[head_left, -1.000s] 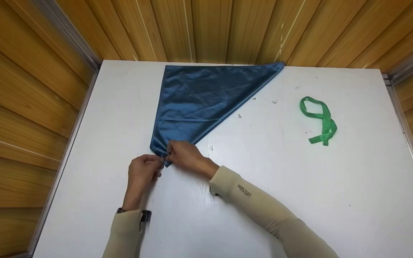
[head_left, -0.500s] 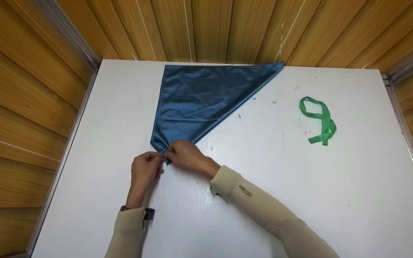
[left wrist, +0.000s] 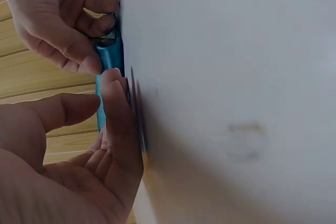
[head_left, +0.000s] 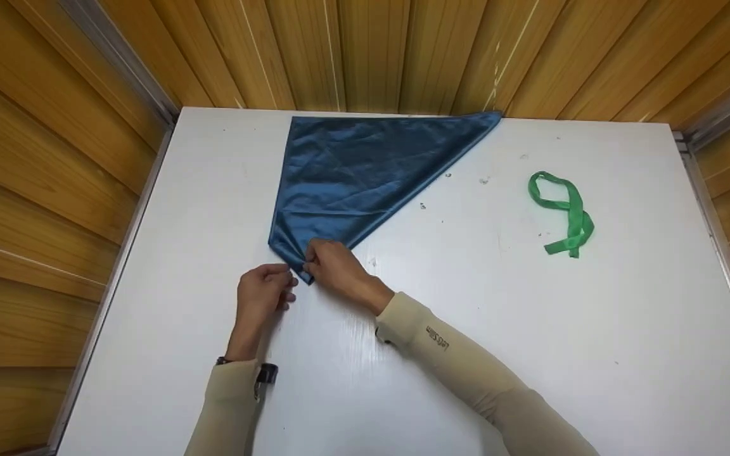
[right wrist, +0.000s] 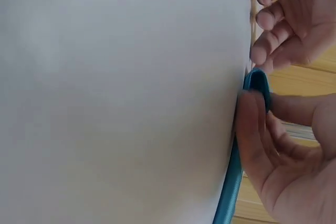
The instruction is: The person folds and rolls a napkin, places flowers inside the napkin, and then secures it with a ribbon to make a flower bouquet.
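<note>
A shiny blue satin cloth [head_left: 346, 171] lies flat at the back of the white table, its slanting edge on the right and its near corner folded into a narrow tip. My right hand [head_left: 338, 269] pinches that tip between thumb and fingers; the right wrist view shows the blue fold [right wrist: 257, 81] looped up there. Just left of the tip is my left hand [head_left: 262, 291], fingers loosely bent. In the left wrist view its thumb [left wrist: 79, 109] stands apart from the index finger, which is close to the cloth; whether it touches cannot be told.
A green ribbon [head_left: 574, 218] lies loosely looped on the right side of the white table [head_left: 498, 354]. Wood-panelled walls [head_left: 371, 57] border the table at the back and both sides. A few small marks dot the tabletop.
The near tip of the cloth has shifted up and right, with the right hand moving along. My left hand has followed slightly and its fingers have come off the tip.
</note>
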`<state>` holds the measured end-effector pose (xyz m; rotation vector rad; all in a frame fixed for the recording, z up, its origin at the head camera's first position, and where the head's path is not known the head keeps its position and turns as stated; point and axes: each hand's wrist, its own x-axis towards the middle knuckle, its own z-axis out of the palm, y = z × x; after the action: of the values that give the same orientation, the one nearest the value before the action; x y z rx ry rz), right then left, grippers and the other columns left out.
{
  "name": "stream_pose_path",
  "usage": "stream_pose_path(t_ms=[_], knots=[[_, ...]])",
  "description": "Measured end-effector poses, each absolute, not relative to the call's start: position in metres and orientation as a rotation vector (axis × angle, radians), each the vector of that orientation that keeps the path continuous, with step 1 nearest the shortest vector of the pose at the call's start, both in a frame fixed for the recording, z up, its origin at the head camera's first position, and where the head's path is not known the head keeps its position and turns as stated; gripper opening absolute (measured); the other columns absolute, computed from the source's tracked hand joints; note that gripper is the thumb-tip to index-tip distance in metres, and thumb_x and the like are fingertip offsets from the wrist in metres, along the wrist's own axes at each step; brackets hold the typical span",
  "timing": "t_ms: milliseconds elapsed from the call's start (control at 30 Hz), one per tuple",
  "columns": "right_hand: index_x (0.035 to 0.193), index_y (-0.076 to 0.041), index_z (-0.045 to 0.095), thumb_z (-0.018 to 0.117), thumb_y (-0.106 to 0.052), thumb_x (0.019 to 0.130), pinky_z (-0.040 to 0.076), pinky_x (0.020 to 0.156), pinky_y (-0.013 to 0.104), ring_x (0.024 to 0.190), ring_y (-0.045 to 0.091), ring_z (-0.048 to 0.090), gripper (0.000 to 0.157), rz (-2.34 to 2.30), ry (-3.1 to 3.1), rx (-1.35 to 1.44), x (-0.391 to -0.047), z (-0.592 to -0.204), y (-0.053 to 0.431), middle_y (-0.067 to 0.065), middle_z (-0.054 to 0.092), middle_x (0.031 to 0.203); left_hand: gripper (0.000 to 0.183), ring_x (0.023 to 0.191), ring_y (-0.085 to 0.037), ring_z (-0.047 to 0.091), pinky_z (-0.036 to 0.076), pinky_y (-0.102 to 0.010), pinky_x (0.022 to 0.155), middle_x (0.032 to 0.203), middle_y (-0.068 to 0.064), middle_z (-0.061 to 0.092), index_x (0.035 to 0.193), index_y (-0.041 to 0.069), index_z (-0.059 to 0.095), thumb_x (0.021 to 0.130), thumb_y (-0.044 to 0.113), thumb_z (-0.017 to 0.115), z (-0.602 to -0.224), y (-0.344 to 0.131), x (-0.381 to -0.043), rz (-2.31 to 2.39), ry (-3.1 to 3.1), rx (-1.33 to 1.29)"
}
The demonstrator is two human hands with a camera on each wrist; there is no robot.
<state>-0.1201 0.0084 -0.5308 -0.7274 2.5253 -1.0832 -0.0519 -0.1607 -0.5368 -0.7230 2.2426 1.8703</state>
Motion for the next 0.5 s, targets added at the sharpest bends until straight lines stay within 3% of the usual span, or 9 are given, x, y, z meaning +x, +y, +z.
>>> stream_pose_path(t_ms=[200,367,500], knots=[[0.098,0.000,0.075,0.071,-0.005,0.100,0.053,0.083,0.037,0.093,0.025,0.066,0.006,-1.014,2.589,-0.802,-0.1209,-0.5317,0.0116,0.011,0.071,0.097,0.021,0.062,-0.017,0.070,0.055,-0.025,0.051,0.090,-0.018,0.076,0.115,-0.008,0.069,0.098,0.004,0.070,-0.5401,-0.1559,-0.0599,1.923,2.200,-0.704],[0.094,-0.002,0.075,0.073,-0.016,0.101,0.048,0.072,0.030,0.081,0.017,0.060,0.016,-1.059,2.491,-0.802,-0.1234,-0.5291,0.0151,0.003,0.067,0.087,0.019,0.061,-0.019,0.071,0.056,-0.026,0.051,0.089,-0.018,0.076,0.114,-0.008,0.068,0.098,0.001,0.069,-0.5407,-0.1535,-0.0617,1.998,2.160,-0.733],[0.095,-0.001,0.074,0.073,-0.011,0.099,0.044,0.070,0.029,0.077,0.015,0.055,0.012,-1.069,2.469,-0.777,-0.1258,-0.5280,0.0180,0.001,0.062,0.082,0.019,0.063,-0.019,0.071,0.056,-0.027,0.052,0.093,-0.019,0.076,0.117,-0.008,0.070,0.100,0.002,0.067,-0.5402,-0.1525,-0.0633,2.028,2.143,-0.714]])
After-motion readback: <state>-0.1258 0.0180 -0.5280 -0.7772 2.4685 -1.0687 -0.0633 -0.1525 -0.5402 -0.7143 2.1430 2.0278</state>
